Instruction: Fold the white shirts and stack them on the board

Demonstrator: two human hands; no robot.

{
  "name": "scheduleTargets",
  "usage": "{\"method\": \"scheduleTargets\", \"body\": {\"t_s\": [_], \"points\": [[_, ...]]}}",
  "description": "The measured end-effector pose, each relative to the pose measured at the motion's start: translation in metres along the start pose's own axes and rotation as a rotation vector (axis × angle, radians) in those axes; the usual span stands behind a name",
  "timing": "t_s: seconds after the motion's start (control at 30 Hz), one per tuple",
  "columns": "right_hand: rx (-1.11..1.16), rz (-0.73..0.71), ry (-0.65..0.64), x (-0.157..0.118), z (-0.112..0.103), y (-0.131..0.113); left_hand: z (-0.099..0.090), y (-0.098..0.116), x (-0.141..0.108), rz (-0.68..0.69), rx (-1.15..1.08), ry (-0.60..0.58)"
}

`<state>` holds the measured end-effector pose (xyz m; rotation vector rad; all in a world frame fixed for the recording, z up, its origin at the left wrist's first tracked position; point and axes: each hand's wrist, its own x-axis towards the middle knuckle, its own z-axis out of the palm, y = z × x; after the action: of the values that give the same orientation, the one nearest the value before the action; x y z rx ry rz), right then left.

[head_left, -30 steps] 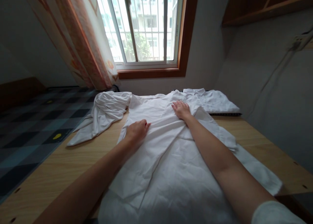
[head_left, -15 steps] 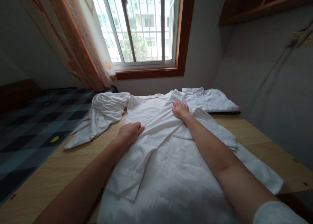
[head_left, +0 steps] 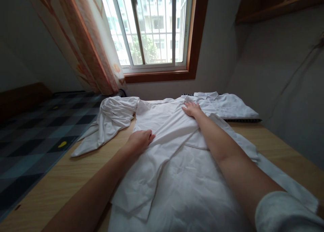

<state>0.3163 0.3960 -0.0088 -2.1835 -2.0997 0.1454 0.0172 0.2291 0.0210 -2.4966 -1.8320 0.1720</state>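
Note:
A white shirt [head_left: 184,173] lies spread face down or with its front hidden; I cannot tell which. One long sleeve [head_left: 149,178] is laid diagonally across it, its end toward me. My left hand [head_left: 142,137] is closed, the curled fingers at the left folded edge of the shirt. Farther out, my right hand [head_left: 192,109] rests on the fabric near the shoulder, fingers spread and flat. Another part of the white cloth reaches out to the right under my right forearm.
Under the shirt is a pale wooden table [head_left: 83,171]. A crumpled white garment [head_left: 113,119] lies at left, and a folded white shirt [head_left: 227,105] on a dark-edged base at back right. A checked bed cover [head_left: 27,141] borders the left. Behind are a curtain [head_left: 93,46] and window [head_left: 152,33].
The view has turned slightly left, so everything sits a little farther right. Both hands stay at nearly the same places on the shirt.

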Motion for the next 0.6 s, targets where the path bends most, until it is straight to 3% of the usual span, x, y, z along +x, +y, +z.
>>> {"method": "scheduleTargets", "body": {"t_s": [0.33,0.5,0.6], "points": [[0.039,0.133,-0.013,0.032,0.003,0.008,-0.003,0.002,-0.003,0.015,0.027,-0.014],[0.088,0.16,0.104,0.029,0.006,0.009,-0.003,0.003,-0.004,0.009,0.02,-0.007],[0.117,0.166,0.269,0.019,0.007,0.009,-0.002,0.005,-0.004,-0.002,0.028,0.0]]}}
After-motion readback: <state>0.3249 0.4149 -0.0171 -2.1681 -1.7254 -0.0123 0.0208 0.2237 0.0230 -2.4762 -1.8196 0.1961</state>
